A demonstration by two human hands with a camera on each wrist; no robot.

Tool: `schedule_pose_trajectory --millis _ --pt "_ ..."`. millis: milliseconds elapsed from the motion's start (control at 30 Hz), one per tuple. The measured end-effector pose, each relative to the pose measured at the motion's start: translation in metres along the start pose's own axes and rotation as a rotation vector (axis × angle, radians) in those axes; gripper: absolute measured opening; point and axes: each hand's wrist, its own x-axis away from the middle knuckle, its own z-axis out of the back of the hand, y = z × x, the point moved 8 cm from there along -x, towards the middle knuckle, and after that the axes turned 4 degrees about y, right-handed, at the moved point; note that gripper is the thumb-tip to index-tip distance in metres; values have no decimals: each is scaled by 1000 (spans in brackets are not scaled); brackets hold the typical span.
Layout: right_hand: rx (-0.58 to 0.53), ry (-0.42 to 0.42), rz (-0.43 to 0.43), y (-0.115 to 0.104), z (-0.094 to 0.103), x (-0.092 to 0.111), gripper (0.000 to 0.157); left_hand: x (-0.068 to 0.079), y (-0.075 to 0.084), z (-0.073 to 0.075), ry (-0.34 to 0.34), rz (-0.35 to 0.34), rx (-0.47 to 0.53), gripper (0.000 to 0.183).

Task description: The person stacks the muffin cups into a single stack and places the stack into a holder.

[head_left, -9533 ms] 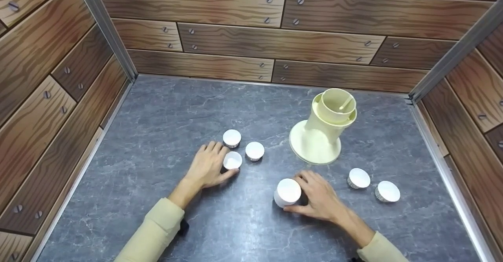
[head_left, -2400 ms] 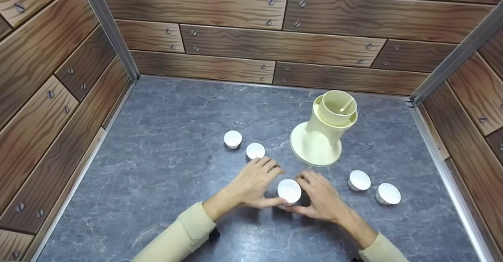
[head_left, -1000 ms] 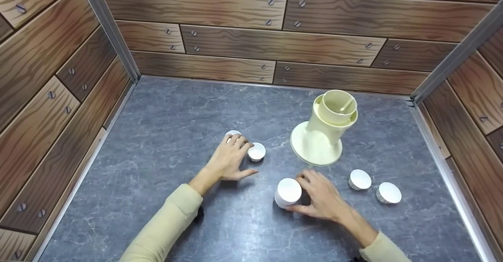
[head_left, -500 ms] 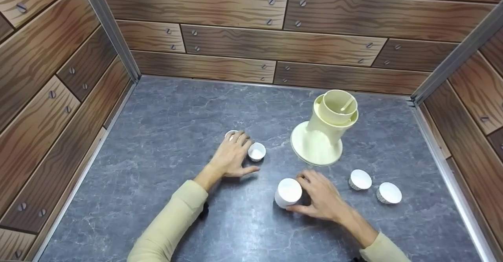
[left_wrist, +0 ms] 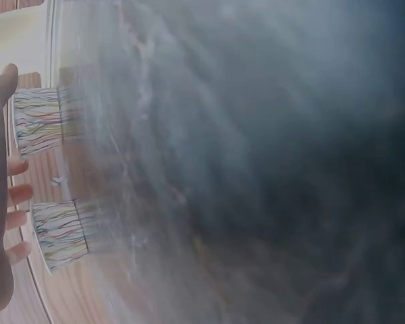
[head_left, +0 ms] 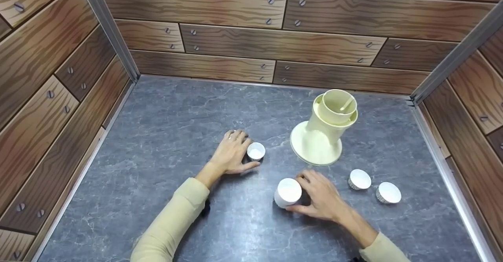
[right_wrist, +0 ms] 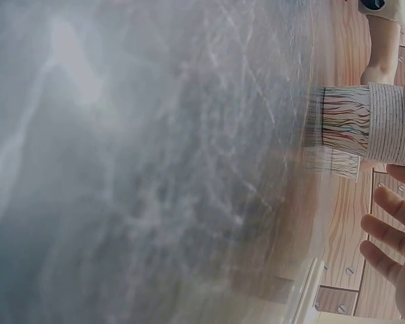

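Observation:
Several white paper baking cups with coloured wavy lines stand on the table. My right hand (head_left: 320, 195) grips a nested stack of these cups (head_left: 288, 193) from its right side, thumb and forefinger around it; the many rims show in the right wrist view on the stack (right_wrist: 371, 121). My left hand (head_left: 231, 152) reaches around a single baking cup (head_left: 256, 151), thumb on the near side and fingers on the far side; a firm hold does not show. Another baking cup (left_wrist: 61, 233), mostly hidden behind the left fingers in the head view, stands beyond them in the left wrist view.
A pale yellow stand (head_left: 316, 144) with a round base and a cup-like top rises behind the stack. Two more baking cups, one nearer (head_left: 359, 179) and one farther right (head_left: 388, 193), stand beyond the right hand. Wood-patterned walls enclose the dark marbled table (head_left: 177, 109).
A third cup on the left went into the right hand's stack. The left hand then moved back left to the remaining pair, and its thumb drew nearer the single cup. The right hand stayed put.

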Motion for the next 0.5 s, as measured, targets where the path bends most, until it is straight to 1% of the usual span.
schedule_pose_trajectory --millis 100,333,500 --pt "2 1 2 0 0 0 67 0 0 0 8 -1 0 80" --pt "14 1 -1 0 0 -1 68 -3 0 0 -4 2 19 76" --pt "11 8 -3 -1 1 0 68 -4 1 -1 -5 -5 7 76"
